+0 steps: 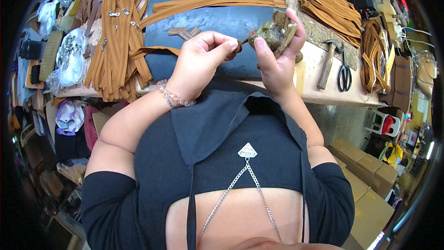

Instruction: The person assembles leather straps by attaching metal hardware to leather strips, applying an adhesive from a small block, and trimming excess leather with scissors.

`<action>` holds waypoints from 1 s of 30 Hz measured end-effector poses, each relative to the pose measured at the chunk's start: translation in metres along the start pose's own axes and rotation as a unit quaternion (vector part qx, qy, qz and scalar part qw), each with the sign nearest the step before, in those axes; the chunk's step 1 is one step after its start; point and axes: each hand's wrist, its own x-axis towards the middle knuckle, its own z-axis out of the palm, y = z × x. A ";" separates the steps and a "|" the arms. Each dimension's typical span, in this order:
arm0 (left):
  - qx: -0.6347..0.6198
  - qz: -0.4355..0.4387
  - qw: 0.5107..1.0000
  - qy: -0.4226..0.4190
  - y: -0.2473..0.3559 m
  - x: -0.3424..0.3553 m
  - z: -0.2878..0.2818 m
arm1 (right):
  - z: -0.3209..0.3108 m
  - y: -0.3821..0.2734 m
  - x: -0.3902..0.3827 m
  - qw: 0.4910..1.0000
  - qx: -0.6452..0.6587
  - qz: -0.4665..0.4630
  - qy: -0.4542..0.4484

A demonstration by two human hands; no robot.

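Note:
My left hand [201,62], with a beaded bracelet at its wrist, pinches the end of a brown zipper tape [159,50] above a dark blue board. The tape runs back toward a pile at the left. In my right hand [277,67] sits a lumpy, crusted greenish-brown object [269,37], its kind unclear, with a small red spot. Its thin tip points at the pinched tape end; whether they touch I cannot tell. Between my left hand and the board's middle lie brownish-grey strips [178,32]. Other brown zipper tapes [217,1] stretch across the board [222,21].
At left, brown zipper tapes with metal sliders [115,41] hang over the table edge. A hammer [327,67] and black-handled scissors [344,78] lie right of my right hand. Bundled tapes [330,7] are at far right, with cardboard boxes [365,166] below. Plastic-wrapped goods [73,58] stand left.

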 end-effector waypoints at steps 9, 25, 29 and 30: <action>-0.043 -0.013 0.999 -0.028 -0.005 -0.001 -0.006 | 0.001 0.006 -0.001 0.989 -0.082 -0.109 -0.064; -0.032 -0.024 0.999 -0.037 -0.003 -0.007 -0.009 | -0.004 0.016 0.005 0.996 -0.072 -0.022 -0.037; -0.058 -0.019 0.998 -0.014 -0.006 0.001 -0.009 | -0.002 0.006 -0.005 0.990 -0.004 -0.117 -0.081; -0.067 -0.017 0.998 -0.003 -0.006 0.000 -0.007 | 0.001 0.005 -0.003 0.963 -0.133 -0.206 -0.116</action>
